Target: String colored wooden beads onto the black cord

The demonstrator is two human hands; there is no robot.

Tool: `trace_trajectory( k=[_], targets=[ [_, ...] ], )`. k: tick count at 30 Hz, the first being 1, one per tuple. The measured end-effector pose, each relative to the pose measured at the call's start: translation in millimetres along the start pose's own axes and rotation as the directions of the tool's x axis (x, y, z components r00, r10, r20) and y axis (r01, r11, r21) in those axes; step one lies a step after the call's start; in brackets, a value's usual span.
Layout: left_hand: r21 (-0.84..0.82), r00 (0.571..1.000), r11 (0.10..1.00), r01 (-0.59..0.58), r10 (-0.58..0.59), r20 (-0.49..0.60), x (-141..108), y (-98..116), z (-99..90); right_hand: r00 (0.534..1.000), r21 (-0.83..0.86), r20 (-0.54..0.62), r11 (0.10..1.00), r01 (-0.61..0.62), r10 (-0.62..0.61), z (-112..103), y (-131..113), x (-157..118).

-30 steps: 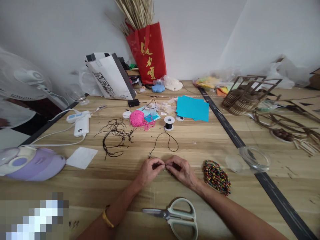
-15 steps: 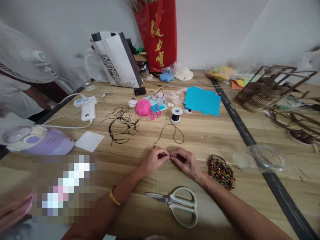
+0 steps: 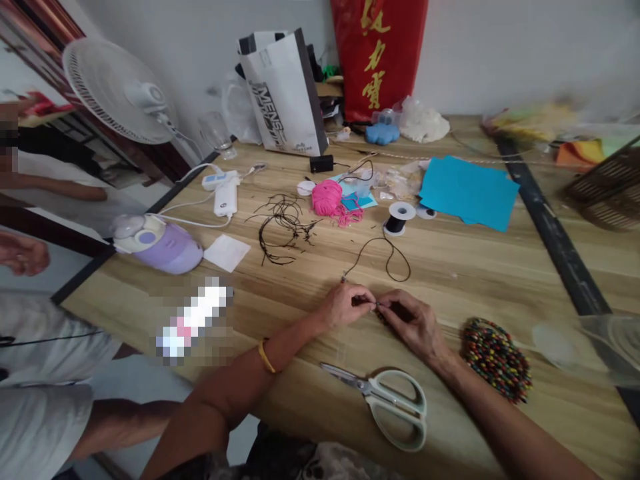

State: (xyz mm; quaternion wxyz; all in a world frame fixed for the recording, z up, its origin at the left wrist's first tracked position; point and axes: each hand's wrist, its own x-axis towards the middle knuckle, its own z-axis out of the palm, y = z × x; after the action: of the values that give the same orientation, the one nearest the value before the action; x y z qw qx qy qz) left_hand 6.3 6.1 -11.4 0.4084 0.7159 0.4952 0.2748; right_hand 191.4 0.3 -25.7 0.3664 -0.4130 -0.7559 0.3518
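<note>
My left hand (image 3: 347,305) and my right hand (image 3: 412,325) meet at the fingertips above the wooden table. Both are closed in a pinch on a thin dark cord (image 3: 364,251) with a few small beads at my fingers. The cord loops across the table towards a white spool of black cord (image 3: 399,219). Scissors with pale handles (image 3: 385,400) lie just below my hands. A heap of multicoloured beads (image 3: 495,360) is to the right of my right wrist.
Pink yarn (image 3: 327,197), dark cord pieces (image 3: 283,230) and blue sheets (image 3: 470,192) lie beyond my hands. A purple device (image 3: 170,247) and white power bank (image 3: 225,199) are left. Other people (image 3: 45,373) are at the left edge, near a fan (image 3: 120,93).
The view has swung left, so the table's contents appear further right and more of the people shows. My hands keep their pinch at nearly the same place over the table.
</note>
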Motion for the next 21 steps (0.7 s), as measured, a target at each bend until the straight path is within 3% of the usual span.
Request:
trace_trajectory(
  k=[21],
  targets=[
    [-0.034,0.999,0.999,-0.037,0.037,0.006,0.0,-4.7,1.3,0.999,-0.023,0.033,1.0,-0.001,0.002,-0.6,-1.4,-0.6]
  ],
)
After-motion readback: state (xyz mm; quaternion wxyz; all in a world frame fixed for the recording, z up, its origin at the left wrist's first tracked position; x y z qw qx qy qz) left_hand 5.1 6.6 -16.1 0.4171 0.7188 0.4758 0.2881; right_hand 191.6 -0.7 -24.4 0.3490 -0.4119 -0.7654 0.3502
